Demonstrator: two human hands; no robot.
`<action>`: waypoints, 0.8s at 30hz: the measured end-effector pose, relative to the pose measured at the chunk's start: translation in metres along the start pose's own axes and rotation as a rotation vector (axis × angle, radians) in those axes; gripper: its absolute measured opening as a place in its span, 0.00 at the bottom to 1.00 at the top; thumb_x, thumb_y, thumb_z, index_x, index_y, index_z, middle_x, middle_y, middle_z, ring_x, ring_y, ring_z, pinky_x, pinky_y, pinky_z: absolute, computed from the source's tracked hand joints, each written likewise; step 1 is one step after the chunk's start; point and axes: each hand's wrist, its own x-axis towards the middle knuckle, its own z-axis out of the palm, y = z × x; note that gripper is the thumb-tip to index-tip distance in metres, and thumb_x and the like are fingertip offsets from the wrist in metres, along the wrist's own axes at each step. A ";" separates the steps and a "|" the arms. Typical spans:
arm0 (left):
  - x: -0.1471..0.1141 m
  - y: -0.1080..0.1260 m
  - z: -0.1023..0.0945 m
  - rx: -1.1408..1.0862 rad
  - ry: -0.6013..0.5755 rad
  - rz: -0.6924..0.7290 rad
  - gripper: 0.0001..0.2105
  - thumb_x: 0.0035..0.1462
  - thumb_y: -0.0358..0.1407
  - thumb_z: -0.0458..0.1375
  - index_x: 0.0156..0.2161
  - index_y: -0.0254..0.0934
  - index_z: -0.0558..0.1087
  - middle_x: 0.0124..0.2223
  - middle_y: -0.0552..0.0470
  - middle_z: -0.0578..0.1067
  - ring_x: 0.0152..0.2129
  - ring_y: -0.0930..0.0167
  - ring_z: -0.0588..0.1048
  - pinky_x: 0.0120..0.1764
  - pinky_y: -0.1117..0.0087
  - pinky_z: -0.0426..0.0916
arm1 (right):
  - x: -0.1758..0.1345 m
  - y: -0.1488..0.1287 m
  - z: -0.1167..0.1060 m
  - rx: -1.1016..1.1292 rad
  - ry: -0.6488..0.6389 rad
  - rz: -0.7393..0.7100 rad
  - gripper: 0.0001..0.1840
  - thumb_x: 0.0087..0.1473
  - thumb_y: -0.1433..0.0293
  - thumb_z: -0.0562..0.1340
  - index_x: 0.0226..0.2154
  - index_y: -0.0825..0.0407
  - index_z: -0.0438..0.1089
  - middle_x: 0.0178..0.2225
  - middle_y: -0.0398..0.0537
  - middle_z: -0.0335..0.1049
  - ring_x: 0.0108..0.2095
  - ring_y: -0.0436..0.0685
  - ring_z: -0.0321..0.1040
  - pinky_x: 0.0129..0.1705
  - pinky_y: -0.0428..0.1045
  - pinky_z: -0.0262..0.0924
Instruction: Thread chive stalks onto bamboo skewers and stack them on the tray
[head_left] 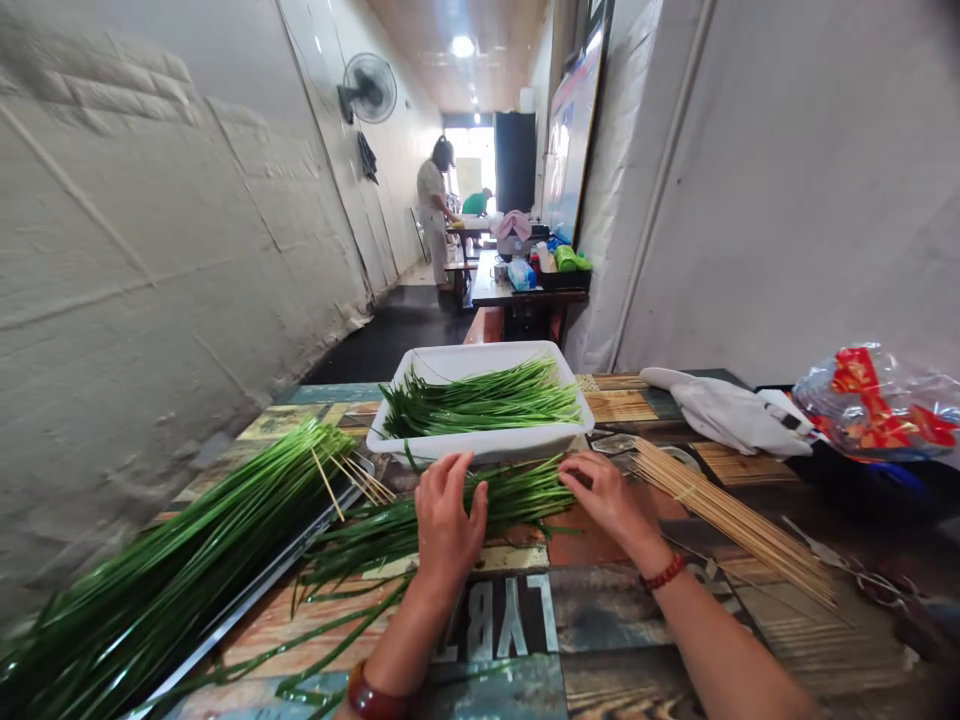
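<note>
A loose bunch of garlic chives (375, 535) lies across the table in front of me. Over its middle rests my left hand (450, 515), fingers stretched out and thumb apart. At the pale stem ends, my right hand (607, 500) pinches with thumb and forefinger; its fingertips partly hide what they grip. Just behind both hands, a white plastic tub (480, 442) holds more cut chives (487, 395). To the left, a big pile of long chives (202, 540) lies on a metal tray (247, 590), with several skewered sticks (352, 478) at its near end.
A bundle of bamboo skewers (735, 520) lies at right, beside scissors (877, 580). Beyond are a white cloth bag (727, 410) and a clear plastic bag with red print (877, 400). Further back, a person (435, 205) stands by another table (495, 285).
</note>
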 end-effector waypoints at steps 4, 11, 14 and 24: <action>-0.005 0.011 0.002 -0.101 -0.098 0.118 0.18 0.59 0.29 0.54 0.55 0.39 0.65 0.52 0.43 0.71 0.48 0.63 0.69 0.50 0.58 0.65 | 0.003 -0.015 0.002 0.097 0.052 -0.010 0.06 0.57 0.70 0.61 0.29 0.50 0.72 0.32 0.48 0.73 0.36 0.56 0.70 0.40 0.51 0.63; -0.012 0.020 0.007 -0.432 -0.382 0.202 0.22 0.60 0.31 0.53 0.60 0.40 0.61 0.55 0.43 0.72 0.52 0.66 0.70 0.52 0.60 0.67 | -0.003 -0.060 0.006 0.283 -0.007 -0.055 0.07 0.58 0.70 0.60 0.31 0.49 0.72 0.31 0.44 0.74 0.33 0.52 0.70 0.38 0.47 0.63; -0.014 0.019 0.009 -0.469 -0.459 0.222 0.21 0.60 0.32 0.54 0.59 0.40 0.63 0.52 0.44 0.75 0.49 0.65 0.72 0.53 0.58 0.66 | -0.006 -0.067 0.004 0.340 -0.002 0.026 0.06 0.58 0.68 0.61 0.32 0.49 0.73 0.31 0.44 0.75 0.34 0.52 0.71 0.38 0.47 0.63; 0.009 -0.003 0.000 -0.127 -0.231 0.116 0.08 0.61 0.31 0.53 0.40 0.39 0.75 0.35 0.50 0.78 0.35 0.68 0.74 0.53 0.56 0.61 | 0.014 -0.032 -0.030 0.686 0.461 0.425 0.11 0.51 0.60 0.65 0.32 0.51 0.69 0.27 0.42 0.70 0.25 0.49 0.65 0.28 0.45 0.61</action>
